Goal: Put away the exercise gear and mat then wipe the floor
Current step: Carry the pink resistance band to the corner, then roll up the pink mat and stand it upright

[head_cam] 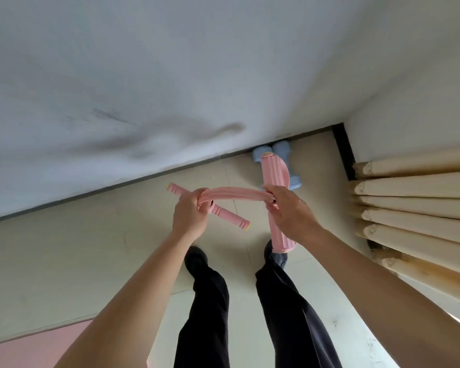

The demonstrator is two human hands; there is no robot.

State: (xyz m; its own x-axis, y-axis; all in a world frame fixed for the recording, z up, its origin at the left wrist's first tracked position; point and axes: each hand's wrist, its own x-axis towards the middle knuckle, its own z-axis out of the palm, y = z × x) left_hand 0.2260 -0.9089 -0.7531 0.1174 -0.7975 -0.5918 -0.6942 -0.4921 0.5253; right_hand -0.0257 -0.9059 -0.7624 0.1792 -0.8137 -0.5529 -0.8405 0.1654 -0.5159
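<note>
I hold a pink pedal resistance puller in the air above the floor. My left hand (190, 213) is shut on its handle bar (230, 215), which sticks out on both sides of my fist. Pink elastic bands (234, 193) run from there to my right hand (290, 211), which is shut on the bands and the ribbed pink foot pedal (274, 168). The pedal hangs upright. Two light blue dumbbells (266, 152) lie on the floor against the wall, partly hidden behind the pedal. A corner of a pink mat (32, 343) shows at the bottom left.
A white wall (170, 75) with dark smudges rises straight ahead, with a dark baseboard (341, 144) at the corner. Beige pleated curtains (414, 197) hang at the right. My legs in dark trousers (210, 301) stand on the beige tile floor (77, 256).
</note>
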